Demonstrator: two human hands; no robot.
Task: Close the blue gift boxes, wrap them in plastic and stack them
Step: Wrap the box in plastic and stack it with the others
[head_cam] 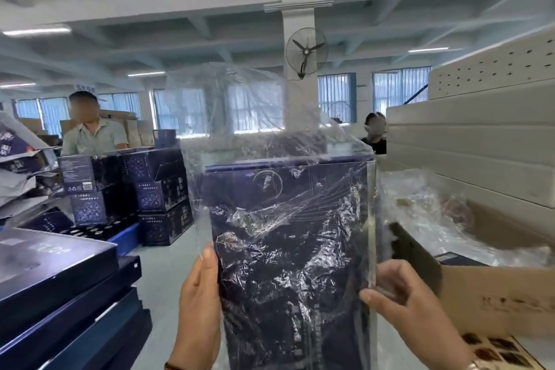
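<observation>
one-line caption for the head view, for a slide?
Both hands, left hand and right hand, hold a blue gift box upright inside a clear plastic bag.

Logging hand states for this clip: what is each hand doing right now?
Left hand: holds the left edge of the plastic-wrapped blue gift box.
Right hand: grips the box's right edge through the plastic.

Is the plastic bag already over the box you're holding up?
Yes: the clear plastic bag covers the blue gift box, with loose film above its top, held by left hand and right hand.
</observation>
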